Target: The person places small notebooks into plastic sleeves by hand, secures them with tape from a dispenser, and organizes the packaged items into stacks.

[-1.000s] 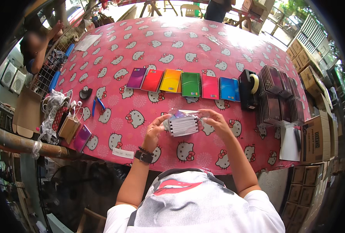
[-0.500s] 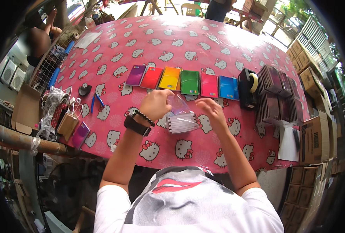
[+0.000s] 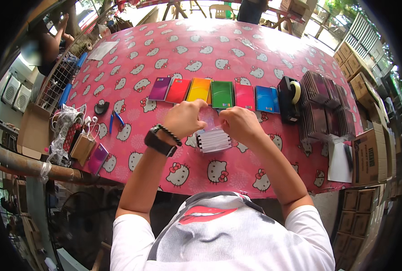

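Observation:
A thick stack of small spiral notebooks (image 3: 214, 141) stands before me, showing white page edges and black binding. Clear plastic wrapping (image 3: 208, 118) rises from it, between my two hands. My left hand (image 3: 186, 119) is closed at the wrapping's left side, its fingers curled and partly hidden. Pinched fingers of my right hand (image 3: 239, 123) grip the plastic on the right. Just beyond lies a row of spiral notebooks: purple (image 3: 159, 89), red (image 3: 178, 91), yellow (image 3: 198, 90), green (image 3: 222, 94), pink (image 3: 244, 96) and blue (image 3: 267, 99).
A black tape dispenser (image 3: 288, 101) stands right of the row, beside stacked dark wrapped notebooks (image 3: 316, 118). Cardboard boxes (image 3: 369, 153) line the right side. Blue-handled pliers (image 3: 115, 120), a black object (image 3: 101, 108), a purple notebook (image 3: 98, 159) and earphones (image 3: 91, 123) lie left on the pink tablecloth (image 3: 192, 174).
My right hand has moved left and inward, its spread fingers closing on the plastic. My left hand stays near the wrapping's left side. The view has shifted slightly.

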A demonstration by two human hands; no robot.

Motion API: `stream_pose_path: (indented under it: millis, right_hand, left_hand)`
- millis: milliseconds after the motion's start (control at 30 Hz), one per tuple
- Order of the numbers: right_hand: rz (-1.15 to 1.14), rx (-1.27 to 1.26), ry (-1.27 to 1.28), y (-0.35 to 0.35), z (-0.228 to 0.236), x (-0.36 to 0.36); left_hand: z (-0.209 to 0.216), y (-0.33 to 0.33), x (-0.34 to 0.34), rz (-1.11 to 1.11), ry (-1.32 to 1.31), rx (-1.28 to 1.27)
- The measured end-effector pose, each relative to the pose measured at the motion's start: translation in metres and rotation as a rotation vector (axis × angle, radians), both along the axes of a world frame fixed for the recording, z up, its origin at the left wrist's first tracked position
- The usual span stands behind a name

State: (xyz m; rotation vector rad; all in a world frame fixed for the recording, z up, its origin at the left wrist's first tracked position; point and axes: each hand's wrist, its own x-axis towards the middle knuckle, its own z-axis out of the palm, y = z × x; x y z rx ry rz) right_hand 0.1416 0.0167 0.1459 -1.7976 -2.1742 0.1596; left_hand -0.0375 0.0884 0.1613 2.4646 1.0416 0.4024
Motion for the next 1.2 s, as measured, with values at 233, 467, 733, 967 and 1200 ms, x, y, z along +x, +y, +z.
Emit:
stream_pose_path:
  millis: [233,467,733,967,1200]
  right_hand:
    - [-0.036,-0.129,0.898,-0.032,-0.023,0.069]
    - [0.338,-0.043,0.565,-0.052,-0.064,0.035]
    - [0.426,-0.187,0.468,-0.049,-0.062,0.032]
    - [0.526,-0.255,0.316,-0.040,-0.060,0.032]
    - [0.560,-0.284,0.181,-0.034,-0.045,0.032]
  left_hand:
    - [0.010,-0.058,-0.007,-0.132,-0.151,0.432]
    - [-0.010,-0.066,-0.030,-0.210,-0.411,0.241]
    - [-0.100,-0.087,-0.051,-0.052,-0.291,0.155]
    - [-0.099,-0.078,-0.038,-0.179,-0.277,0.125]
    - [-0.103,-0.081,-0.056,-0.176,-0.257,0.008]
